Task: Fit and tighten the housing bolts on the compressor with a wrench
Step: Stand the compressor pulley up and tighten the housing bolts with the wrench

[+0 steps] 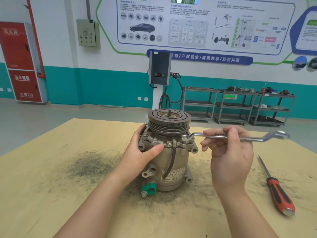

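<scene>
On the desk point(51, 194), compressor point(169, 152) upright, pulley up. Left hand point(142, 152) grips housing, thumb across front. Right hand point(229, 152) grips wrench point(223, 136) mid-shank, ring end on right-side bolt point(185, 138). Screwdriver point(277, 189) lies well right.

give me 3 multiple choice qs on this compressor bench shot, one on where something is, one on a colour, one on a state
1. Where does the screwdriver lie?
A. on the table right of the compressor
B. on the pulley
C. in the left hand

2. What colour is the clip at the compressor's base?
A. red
B. green
C. yellow

3. What is the right hand doing?
A. resting flat on the table
B. gripping the screwdriver
C. holding the wrench, whose ring end sits on a housing bolt

Answers: 1 A, it lies on the wood beyond the right hand; 2 B, the clip is plainly green; 3 C, fingers curl round the shaft while the left hand steadies the body.
</scene>
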Motion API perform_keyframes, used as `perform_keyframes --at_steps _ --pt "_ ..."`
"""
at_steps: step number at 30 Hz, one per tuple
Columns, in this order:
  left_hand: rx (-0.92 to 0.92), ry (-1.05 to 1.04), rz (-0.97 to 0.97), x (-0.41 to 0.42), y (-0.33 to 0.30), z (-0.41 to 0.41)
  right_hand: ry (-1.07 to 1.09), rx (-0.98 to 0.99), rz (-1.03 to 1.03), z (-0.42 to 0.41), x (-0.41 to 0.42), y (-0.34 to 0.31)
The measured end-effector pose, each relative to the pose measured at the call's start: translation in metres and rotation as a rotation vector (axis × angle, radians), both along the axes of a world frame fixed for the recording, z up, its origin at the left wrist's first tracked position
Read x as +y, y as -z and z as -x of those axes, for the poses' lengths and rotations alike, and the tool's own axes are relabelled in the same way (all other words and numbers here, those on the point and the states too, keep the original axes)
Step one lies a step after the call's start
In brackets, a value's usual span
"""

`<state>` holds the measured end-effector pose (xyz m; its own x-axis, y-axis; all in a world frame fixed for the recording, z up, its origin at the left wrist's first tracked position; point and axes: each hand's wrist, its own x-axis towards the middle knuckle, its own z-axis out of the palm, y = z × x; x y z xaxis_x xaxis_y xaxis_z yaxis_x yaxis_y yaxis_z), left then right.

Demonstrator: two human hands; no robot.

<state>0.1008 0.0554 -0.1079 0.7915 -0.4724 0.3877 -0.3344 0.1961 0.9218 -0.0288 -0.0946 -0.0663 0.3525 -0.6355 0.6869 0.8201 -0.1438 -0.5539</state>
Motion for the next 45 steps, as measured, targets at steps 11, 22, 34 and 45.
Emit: perform_keyframes --at_steps 11,22,34,45 --pt "-0.015 -0.002 -0.008 0.000 0.007 -0.006 0.375 -0.052 0.745 -0.006 0.045 0.024" --pt "0.002 -0.001 -0.002 0.000 0.002 -0.001 -0.004 -0.011 -0.074 0.009 0.023 -0.006" --pt "-0.016 -0.008 -0.005 0.000 0.000 0.001 -0.339 0.197 -0.329 0.004 -0.014 -0.016" --pt "-0.009 0.002 -0.012 0.001 0.000 0.000 0.258 -0.112 0.466 -0.003 0.018 0.015"
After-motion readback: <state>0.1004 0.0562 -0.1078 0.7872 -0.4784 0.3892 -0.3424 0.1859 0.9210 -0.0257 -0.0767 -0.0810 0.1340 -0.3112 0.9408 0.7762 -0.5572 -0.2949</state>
